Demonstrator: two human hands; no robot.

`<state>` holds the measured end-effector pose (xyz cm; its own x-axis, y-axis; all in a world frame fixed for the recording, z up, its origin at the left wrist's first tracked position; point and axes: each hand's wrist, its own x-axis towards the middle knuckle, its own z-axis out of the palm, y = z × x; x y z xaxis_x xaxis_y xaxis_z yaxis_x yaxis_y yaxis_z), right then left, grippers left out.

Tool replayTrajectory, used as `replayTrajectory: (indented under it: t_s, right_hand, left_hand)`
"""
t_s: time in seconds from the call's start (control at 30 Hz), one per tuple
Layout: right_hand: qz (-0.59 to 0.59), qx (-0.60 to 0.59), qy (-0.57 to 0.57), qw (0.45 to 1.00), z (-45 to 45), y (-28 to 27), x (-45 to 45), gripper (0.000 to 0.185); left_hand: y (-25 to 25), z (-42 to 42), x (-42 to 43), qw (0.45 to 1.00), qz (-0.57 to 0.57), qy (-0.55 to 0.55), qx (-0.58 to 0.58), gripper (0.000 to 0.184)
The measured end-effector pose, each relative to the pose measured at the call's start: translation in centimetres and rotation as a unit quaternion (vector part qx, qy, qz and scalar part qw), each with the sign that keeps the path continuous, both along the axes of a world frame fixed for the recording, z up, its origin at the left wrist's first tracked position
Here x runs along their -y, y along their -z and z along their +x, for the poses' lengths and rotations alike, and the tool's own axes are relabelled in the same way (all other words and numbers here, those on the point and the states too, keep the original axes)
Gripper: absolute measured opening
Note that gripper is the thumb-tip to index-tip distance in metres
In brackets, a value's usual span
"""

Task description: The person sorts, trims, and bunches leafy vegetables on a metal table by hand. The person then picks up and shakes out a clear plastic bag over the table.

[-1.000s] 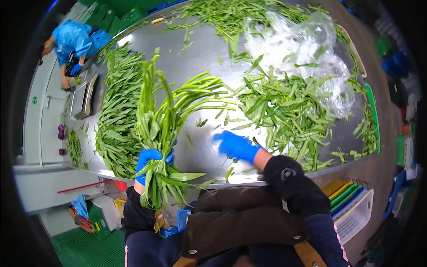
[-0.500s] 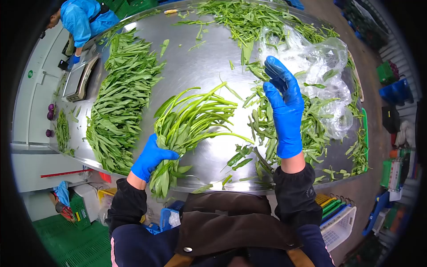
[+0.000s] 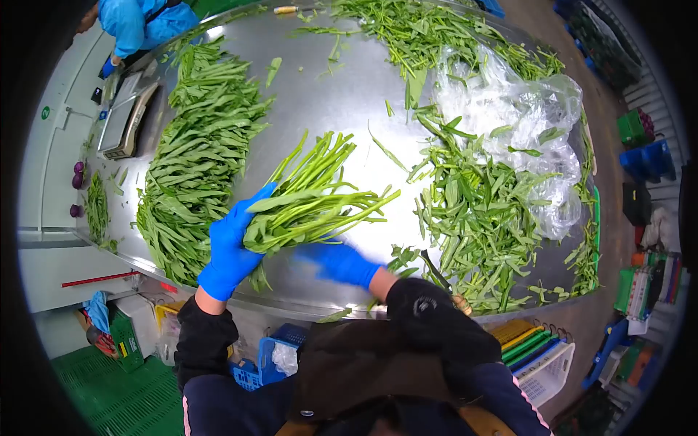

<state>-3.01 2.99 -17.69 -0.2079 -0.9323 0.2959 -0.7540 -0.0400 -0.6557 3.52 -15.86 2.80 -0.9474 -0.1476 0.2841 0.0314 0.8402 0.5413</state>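
Observation:
My left hand, in a blue glove, is wrapped round a bunch of water spinach. The pale green stems point to the right and upward, with leaves around and below the grip. Just under the bunch is my right hand, also gloved in blue. Its fingers are smeared by motion, and I cannot tell whether they touch the bunch. To the left lies a long row of leafy water spinach. Loose leaves and stems form a pile on the right.
Crumpled clear plastic lies on the pile's far side of the metal table. A scale stands at the left, near a co-worker in blue. A dark, narrow object with a tan end is at the front edge.
My right hand has come down and left, from above the loose pile to beneath the bunch. My left hand has risen slightly, and the bunch has turned with its stems drawn closer together.

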Motion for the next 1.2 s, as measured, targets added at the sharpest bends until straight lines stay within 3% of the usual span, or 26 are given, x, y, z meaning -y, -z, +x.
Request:
replayTrajectory:
  t_s: [0.03, 0.1, 0.13, 0.17, 0.2, 0.23, 0.37, 0.4, 0.47, 0.5, 0.53, 0.57, 0.6, 0.63, 0.67, 0.7, 0.73, 0.77, 0.8, 0.93, 0.97, 1.07, 1.1, 1.17, 1.2]
  right_hand:
    - [0.006, 0.062, 0.088, 0.994, -2.5, 3.5, 0.1, 0.052]
    - [-0.073, 0.142, 0.297, 0.941, -10.7, 1.7, -4.0, 0.051]
    - [-0.021, 0.063, 0.412, 0.909, -14.9, 1.4, -6.4, 0.051]
    - [0.063, -0.025, 0.458, 0.886, -17.7, 1.5, -8.7, 0.055]
    - [0.077, 0.036, 0.455, 0.886, -19.4, -1.7, -9.8, 0.06]
    - [0.018, 0.065, 0.405, 0.912, -19.4, -5.2, -9.8, 0.065]
    - [-0.028, 0.209, 0.198, 0.957, -12.7, -16.0, -5.9, 0.069]
    - [-0.056, 0.084, 0.153, 0.983, -11.7, -15.8, -4.7, 0.061]
    - [-0.038, 0.032, 0.173, 0.984, -10.1, -12.6, -3.9, 0.044]
    - [-0.113, 0.279, 0.202, 0.932, -10.2, -12.0, -3.6, 0.035]
    - [-0.18, 0.505, 0.215, 0.816, -10.8, -11.6, -3.4, 0.027]
    - [-0.136, 0.581, 0.358, 0.718, -11.9, -11.6, -4.3, 0.028]
    - [-0.237, 0.635, 0.342, 0.651, -13.4, -9.6, -5.4, 0.032]
    - [-0.248, 0.639, 0.396, 0.611, -14.5, -8.0, -6.3, 0.036]
    - [-0.186, 0.625, 0.434, 0.622, -15.1, -7.3, -7.3, 0.034]
    - [-0.051, 0.432, 0.484, 0.759, -15.0, -3.7, -8.4, 0.037]
    - [0.086, 0.203, 0.496, 0.839, -14.2, -4.8, -7.7, 0.043]
    - [0.279, -0.019, 0.453, 0.847, -12.9, -6.3, -7.9, 0.053]
    - [0.206, -0.182, 0.446, 0.852, -11.0, -5.5, -7.0, 0.068]
    - [0.036, 0.016, 0.257, 0.965, -4.7, -1.5, -2.7, 0.062]
    - [0.036, 0.012, 0.263, 0.964, -5.3, -1.4, -2.8, 0.062]
    - [0.03, 0.207, 0.303, 0.93, -7.0, 0.5, -4.2, 0.054]
    - [0.087, 0.063, 0.362, 0.926, -10.0, 3.6, -5.8, 0.053]
    - [0.084, -0.09, 0.479, 0.869, -14.6, -1.0, -7.9, 0.054]
    - [0.068, -0.048, 0.489, 0.868, -16.1, -0.4, -9.3, 0.049]
  left_hand:
    - [0.3, -0.1, 0.0, 1.0, 0.008, 0.001, 0.005, 0.064]
    - [1.0, -0.1, 0.1, 1.0, -0.008, 0.012, 0.022, 0.067]
    - [1.6, 0.0, 0.2, 1.0, -0.002, 0.011, 0.025, 0.067]
    - [2.4, 0.1, 0.4, 0.999, -0.027, 0.019, 0.015, 0.068]
    - [3.1, -0.1, 0.4, 0.998, -0.05, 0.026, 0.003, 0.07]
    - [3.5, -0.2, 0.4, 0.997, -0.064, 0.028, 0.029, 0.072]
    - [4.5, -1.1, -0.2, 0.997, -0.049, 0.037, 0.053, 0.073]
    - [4.4, -1.4, -0.4, 0.997, -0.049, 0.038, 0.054, 0.073]
    - [4.0, -1.6, -0.7, 0.997, -0.047, 0.042, 0.053, 0.073]
    - [4.0, -1.4, -0.5, 0.996, -0.049, 0.043, 0.055, 0.073]
    - [3.9, -1.1, -0.2, 0.996, -0.054, 0.042, 0.055, 0.072]
    - [3.9, -0.7, 0.1, 0.996, -0.058, 0.041, 0.055, 0.072]
    - [3.7, -0.3, 0.3, 0.996, -0.058, 0.04, 0.055, 0.072]
    - [3.5, 0.0, 0.5, 0.996, -0.06, 0.038, 0.044, 0.071]
    - [3.3, 0.2, 0.8, 0.997, -0.062, 0.037, 0.033, 0.07]
    - [3.1, 0.4, 1.1, 0.997, -0.051, 0.032, 0.04, 0.069]
    - [2.8, 0.4, 1.1, 0.998, -0.05, 0.03, 0.036, 0.069]
    - [2.5, 0.2, 1.3, 0.998, -0.049, 0.032, 0.017, 0.069]
    - [2.4, 0.1, 1.4, 0.998, -0.048, 0.037, -0.001, 0.068]
    - [2.6, -1.9, 1.3, 0.994, -0.035, 0.072, -0.072, 0.064]
    - [2.8, -2.4, 1.5, 0.991, -0.048, 0.095, -0.087, 0.066]
    - [2.1, -3.8, 1.4, 0.986, -0.069, 0.126, -0.08, 0.071]
    - [2.5, -4.0, 1.9, 0.986, -0.072, 0.136, -0.058, 0.073]
    - [3.9, -5.0, 3.0, 0.984, -0.075, 0.158, -0.018, 0.072]
    - [4.8, -5.8, 3.7, 0.98, -0.084, 0.179, 0.016, 0.07]
